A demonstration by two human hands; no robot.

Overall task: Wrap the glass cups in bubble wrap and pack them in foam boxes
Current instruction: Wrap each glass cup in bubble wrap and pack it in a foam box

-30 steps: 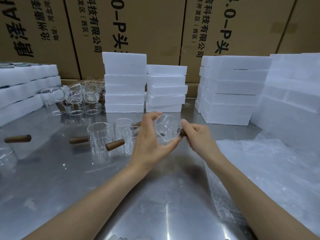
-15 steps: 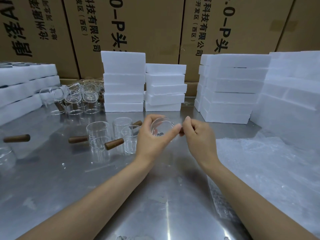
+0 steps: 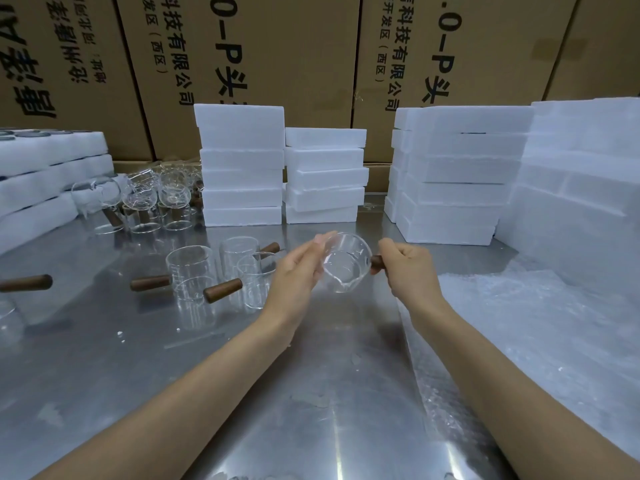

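You are holding one bare glass cup (image 3: 346, 261) above the bench (image 3: 311, 393): right hand (image 3: 408, 271) fingers gripping its handle, left hand (image 3: 298, 271) fingers steadying it. Wrapping in bubble wrap (image 3: 536, 323) and boxing are waiting.

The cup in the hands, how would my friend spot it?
Start at the metal table and follow both arms up to where they meet. The cup is there, lifted and tipped; the right hand grips its brown handle. The other cups stand on the table.
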